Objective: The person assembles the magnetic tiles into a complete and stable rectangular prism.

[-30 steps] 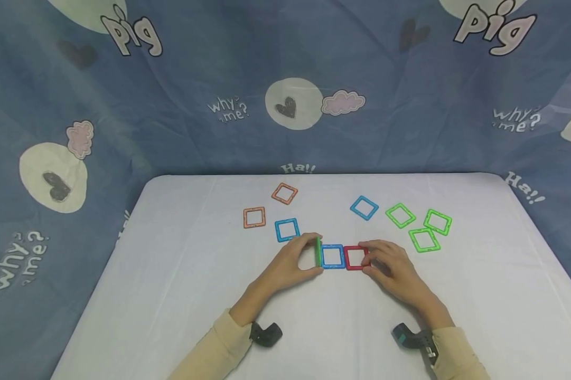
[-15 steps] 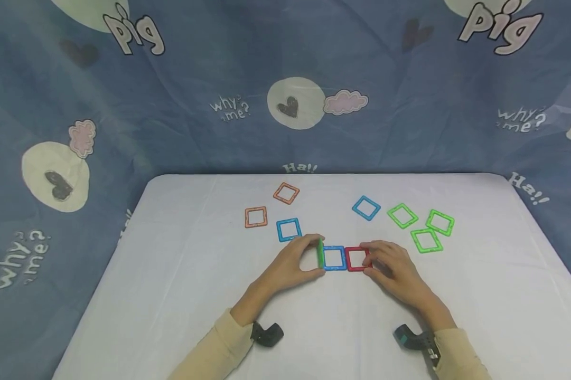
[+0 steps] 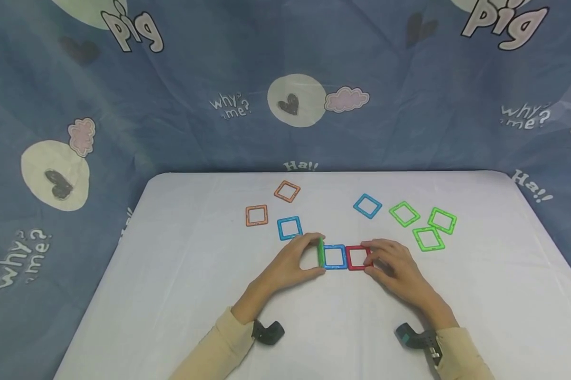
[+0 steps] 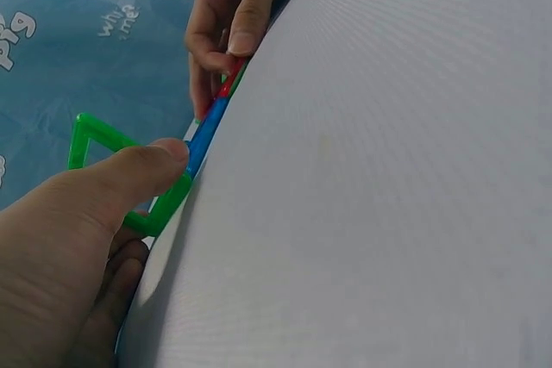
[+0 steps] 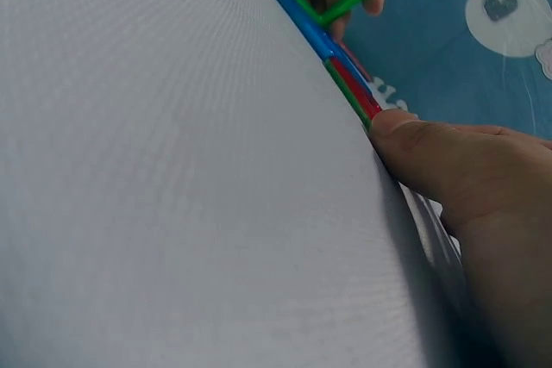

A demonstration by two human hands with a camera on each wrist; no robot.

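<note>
In the head view, my left hand point(image 3: 290, 264) pinches a green square magnetic tile point(image 3: 321, 254) between thumb and fingers. That tile stands on edge against the left side of a blue square tile point(image 3: 335, 267), which lies flat. A red square tile point(image 3: 358, 268) lies flat against the blue one's right side. My right hand point(image 3: 399, 269) grips the red tile's outer end with thumb and fingers. From the right wrist view, a green edge point(image 5: 347, 95) runs along the underside of the red tile point(image 5: 354, 84). My fingers partly hide the red tile's right side.
On the white table point(image 3: 195, 295) beyond my hands lie two orange tiles point(image 3: 247, 216), a blue tile point(image 3: 280, 230) close to my left fingers, another blue tile point(image 3: 362, 212), and three green tiles point(image 3: 396, 219) at the right, two of them touching. A patterned blue cloth point(image 3: 195, 142) hangs behind.
</note>
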